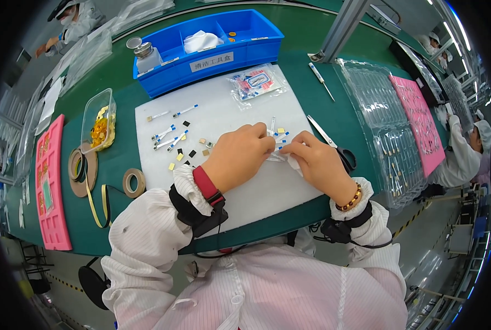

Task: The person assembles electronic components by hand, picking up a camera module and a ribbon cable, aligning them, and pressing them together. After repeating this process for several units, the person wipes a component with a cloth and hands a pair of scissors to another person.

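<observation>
Left hand: over the white mat, fingers curled, tips pointing right. Grip looks drawn inward; whether anything is pinched is hidden behind the fingers, cannot tell.

Right hand: facing the left, just beside it. Grip pressed together, thumb to forefinger, on a white wipe that shows beneath the fingers. Whether a strip is also in this pinch cannot be made out.

Blue-ended strips lie on the mat between the two hands, partly covered by them; a yellow square is close by. Second cluster of strips left of the left hand, same mat, with small black squares and yellow squares scattered around it.

Mat rests on the green desk. At its far edge: blue box with compartments, holding a bottle at the left end and a folded white cloth in the middle. Clear plastic bag on the mat, in front of the box.

Right side: scissors just beyond the right hand, screwdriver farther off, then clear trays and a pink tray.

Left side: tape roll, clear container with orange-yellow pieces, second pink tray.
</observation>
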`<state>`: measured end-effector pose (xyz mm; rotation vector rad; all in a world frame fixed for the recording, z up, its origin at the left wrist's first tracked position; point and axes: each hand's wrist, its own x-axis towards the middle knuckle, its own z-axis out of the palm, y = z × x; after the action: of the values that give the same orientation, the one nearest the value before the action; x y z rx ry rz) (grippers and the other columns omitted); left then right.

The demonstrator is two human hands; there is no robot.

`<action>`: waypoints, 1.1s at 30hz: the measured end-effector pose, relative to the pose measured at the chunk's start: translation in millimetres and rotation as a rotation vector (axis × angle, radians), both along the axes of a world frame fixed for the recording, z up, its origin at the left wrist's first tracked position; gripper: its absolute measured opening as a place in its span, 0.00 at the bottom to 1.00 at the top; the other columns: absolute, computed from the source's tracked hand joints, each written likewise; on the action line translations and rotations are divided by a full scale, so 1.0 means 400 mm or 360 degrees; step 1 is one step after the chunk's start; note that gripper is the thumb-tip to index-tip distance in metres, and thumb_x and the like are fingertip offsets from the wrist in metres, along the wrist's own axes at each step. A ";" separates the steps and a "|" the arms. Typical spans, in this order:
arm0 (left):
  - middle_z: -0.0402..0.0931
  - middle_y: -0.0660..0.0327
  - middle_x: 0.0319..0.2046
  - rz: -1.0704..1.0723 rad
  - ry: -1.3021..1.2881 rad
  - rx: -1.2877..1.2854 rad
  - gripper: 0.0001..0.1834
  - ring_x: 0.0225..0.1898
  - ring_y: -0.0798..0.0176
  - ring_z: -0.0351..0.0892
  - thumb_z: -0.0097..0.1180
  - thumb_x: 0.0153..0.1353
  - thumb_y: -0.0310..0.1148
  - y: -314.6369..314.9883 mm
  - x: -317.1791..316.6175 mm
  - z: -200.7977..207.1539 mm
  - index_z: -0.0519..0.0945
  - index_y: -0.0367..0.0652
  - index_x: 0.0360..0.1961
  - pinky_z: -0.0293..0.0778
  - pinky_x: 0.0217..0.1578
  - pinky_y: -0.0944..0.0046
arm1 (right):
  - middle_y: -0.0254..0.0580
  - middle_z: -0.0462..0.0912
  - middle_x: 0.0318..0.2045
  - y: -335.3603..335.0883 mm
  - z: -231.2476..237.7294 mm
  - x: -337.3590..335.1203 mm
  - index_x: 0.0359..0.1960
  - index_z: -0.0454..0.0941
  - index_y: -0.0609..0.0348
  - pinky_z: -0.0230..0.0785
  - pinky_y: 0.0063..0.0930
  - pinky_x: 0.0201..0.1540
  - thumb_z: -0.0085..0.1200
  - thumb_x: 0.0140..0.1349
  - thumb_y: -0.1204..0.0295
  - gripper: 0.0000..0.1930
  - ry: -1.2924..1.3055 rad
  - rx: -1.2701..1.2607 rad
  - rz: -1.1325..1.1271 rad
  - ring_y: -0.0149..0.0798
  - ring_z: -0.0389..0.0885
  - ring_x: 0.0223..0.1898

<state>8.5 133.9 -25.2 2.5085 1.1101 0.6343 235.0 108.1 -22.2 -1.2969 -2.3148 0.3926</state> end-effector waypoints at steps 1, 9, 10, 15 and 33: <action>0.77 0.59 0.38 0.0000 0.0001 0.0000 0.03 0.41 0.53 0.80 0.63 0.59 0.29 0.000 -0.001 -0.001 0.83 0.46 0.34 0.77 0.38 0.56 | 0.38 0.79 0.37 0.000 0.001 0.000 0.39 0.86 0.51 0.75 0.31 0.34 0.58 0.61 0.78 0.09 0.0001 0.0000 0.0000 0.43 0.82 0.32; 0.78 0.58 0.36 -0.0064 0.0053 -0.0118 0.03 0.40 0.52 0.80 0.64 0.58 0.29 -0.008 -0.018 0.018 0.83 0.43 0.32 0.77 0.38 0.56 | 0.34 0.79 0.38 -0.002 -0.004 0.009 0.38 0.86 0.49 0.75 0.32 0.32 0.60 0.61 0.75 0.06 -0.0049 0.0058 0.0062 0.40 0.83 0.30; 0.78 0.58 0.36 -0.0063 0.0054 -0.0119 0.03 0.40 0.52 0.80 0.64 0.58 0.29 -0.008 -0.018 0.018 0.83 0.43 0.32 0.77 0.38 0.56 | 0.34 0.79 0.38 -0.003 -0.004 0.009 0.38 0.86 0.49 0.75 0.32 0.32 0.60 0.61 0.75 0.06 -0.0048 0.0057 0.0063 0.40 0.83 0.30; 0.78 0.59 0.32 0.0110 -0.0072 -0.0076 0.04 0.37 0.53 0.80 0.64 0.58 0.30 0.000 -0.008 0.000 0.83 0.43 0.32 0.76 0.37 0.56 | 0.33 0.79 0.38 -0.007 0.009 0.014 0.39 0.86 0.48 0.75 0.31 0.31 0.59 0.61 0.75 0.07 -0.0079 0.0086 0.0067 0.41 0.83 0.30; 0.78 0.63 0.33 0.0074 0.0150 0.0314 0.03 0.38 0.57 0.78 0.62 0.57 0.28 -0.006 0.013 -0.035 0.83 0.44 0.33 0.77 0.35 0.59 | 0.37 0.83 0.35 0.006 0.005 0.019 0.39 0.83 0.56 0.77 0.29 0.35 0.61 0.60 0.77 0.06 0.0120 0.0317 -0.0034 0.42 0.84 0.34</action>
<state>13.6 131.6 -39.2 2.7113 1.1952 0.6744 242.6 110.3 -20.2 -1.1885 -2.2127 0.1941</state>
